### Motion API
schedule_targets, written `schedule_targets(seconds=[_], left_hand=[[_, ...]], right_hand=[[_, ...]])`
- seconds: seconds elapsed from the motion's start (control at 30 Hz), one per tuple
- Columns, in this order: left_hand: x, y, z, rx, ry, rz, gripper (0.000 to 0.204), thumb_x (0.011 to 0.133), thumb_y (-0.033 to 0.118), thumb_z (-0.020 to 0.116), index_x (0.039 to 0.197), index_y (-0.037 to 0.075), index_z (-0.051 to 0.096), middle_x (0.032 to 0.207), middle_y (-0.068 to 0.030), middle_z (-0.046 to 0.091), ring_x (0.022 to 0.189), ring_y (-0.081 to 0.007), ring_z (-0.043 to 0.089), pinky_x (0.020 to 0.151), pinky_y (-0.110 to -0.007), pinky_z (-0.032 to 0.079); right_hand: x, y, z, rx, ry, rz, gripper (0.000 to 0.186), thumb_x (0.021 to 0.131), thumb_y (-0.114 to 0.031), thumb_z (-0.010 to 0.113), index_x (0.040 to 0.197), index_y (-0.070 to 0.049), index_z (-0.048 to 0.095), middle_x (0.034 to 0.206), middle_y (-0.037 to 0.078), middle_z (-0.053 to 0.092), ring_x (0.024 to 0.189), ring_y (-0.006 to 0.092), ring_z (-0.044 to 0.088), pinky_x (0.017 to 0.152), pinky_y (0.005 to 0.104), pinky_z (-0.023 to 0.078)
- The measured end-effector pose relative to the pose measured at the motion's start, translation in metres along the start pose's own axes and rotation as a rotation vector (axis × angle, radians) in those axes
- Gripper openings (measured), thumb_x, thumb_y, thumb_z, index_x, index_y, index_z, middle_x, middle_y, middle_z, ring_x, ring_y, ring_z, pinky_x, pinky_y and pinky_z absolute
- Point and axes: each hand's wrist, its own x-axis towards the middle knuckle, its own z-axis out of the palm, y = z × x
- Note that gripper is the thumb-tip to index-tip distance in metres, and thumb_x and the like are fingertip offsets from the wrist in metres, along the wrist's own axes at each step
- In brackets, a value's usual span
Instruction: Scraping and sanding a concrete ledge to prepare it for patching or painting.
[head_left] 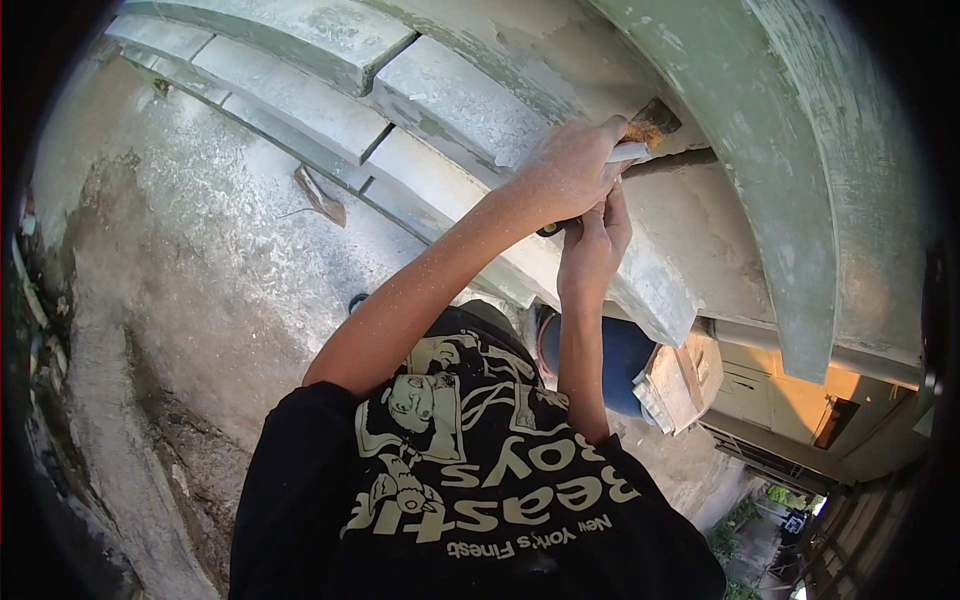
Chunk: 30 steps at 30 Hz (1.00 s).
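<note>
My left hand (568,168) is closed around a scraper, seen in part, whose broad brown, rusty-looking blade (656,122) points at the pale wall (705,215). A dark end of the handle with a brass-coloured spot (549,229) shows below my wrist. My right hand (596,245) closes on the same tool from below, its fingertips close to my left hand. Beside my left fingers sits a small whitish piece (628,152); I cannot make out what it is. Pale dust covers both my hands and my left forearm.
Pale, worn slabs (450,95) form stepped ledges across the top. A curved green-grey band (790,180) arches at the right. Below the ledges stands a blue round container (615,365), with a board-like stack (680,385) beside it. A dry brown scrap (320,197) lies at left.
</note>
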Motion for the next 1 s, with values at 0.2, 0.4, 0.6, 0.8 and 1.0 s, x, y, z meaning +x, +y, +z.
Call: schedule_targets(seconds=[0.2, 0.4, 0.6, 0.8, 1.0], left_hand=[[0.010, -0.006, -0.014, 0.086, 0.003, 0.123, 0.033, 0.086, 0.010, 0.064, 0.116, -0.001, 0.059, 0.092, -0.0278, 0.068, 0.092, -0.0466, 0.065, 0.083, -0.055, 0.050], [0.008, -0.005, -0.020, 0.082, -0.022, 0.082, 0.038, 0.085, 0.009, 0.064, 0.122, 0.001, 0.059, 0.092, -0.0268, 0.068, 0.093, -0.0449, 0.065, 0.084, -0.055, 0.050], [0.011, -0.011, -0.013, 0.084, 0.034, 0.150, 0.036, 0.085, 0.010, 0.064, 0.120, 0.000, 0.061, 0.090, -0.0263, 0.068, 0.090, -0.0448, 0.066, 0.082, -0.054, 0.051], [0.010, -0.013, -0.005, 0.032, 0.078, 0.171, 0.035, 0.087, 0.011, 0.063, 0.120, -0.001, 0.060, 0.094, -0.0270, 0.068, 0.093, -0.0465, 0.065, 0.082, -0.055, 0.051], [0.008, -0.012, -0.004, -0.057, 0.040, 0.093, 0.037, 0.087, 0.013, 0.064, 0.121, -0.002, 0.059, 0.094, -0.0277, 0.068, 0.093, -0.0483, 0.064, 0.082, -0.055, 0.050]], right_hand=[[0.013, 0.012, 0.031, 0.153, 0.056, -0.066, 0.022, 0.107, -0.012, 0.044, 0.119, 0.002, 0.056, 0.095, 0.005, 0.062, 0.075, 0.0064, 0.055, 0.063, 0.0226, 0.044], [0.010, 0.016, 0.040, 0.219, 0.049, -0.027, 0.023, 0.104, -0.005, 0.042, 0.123, 0.005, 0.052, 0.112, 0.012, 0.061, 0.097, 0.0148, 0.062, 0.083, 0.0298, 0.053], [0.005, 0.005, 0.046, 0.214, 0.045, -0.042, 0.022, 0.101, -0.001, 0.041, 0.119, 0.005, 0.053, 0.110, 0.012, 0.061, 0.095, 0.0163, 0.062, 0.083, 0.0309, 0.053], [0.008, 0.006, 0.046, 0.253, 0.101, -0.073, 0.031, 0.092, 0.008, 0.037, 0.118, 0.006, 0.054, 0.110, 0.014, 0.062, 0.096, 0.0188, 0.062, 0.085, 0.0342, 0.053], [0.007, 0.008, 0.029, 0.128, 0.129, -0.032, 0.031, 0.092, 0.009, 0.038, 0.120, 0.010, 0.052, 0.116, 0.018, 0.061, 0.103, 0.0225, 0.064, 0.092, 0.0361, 0.053]])
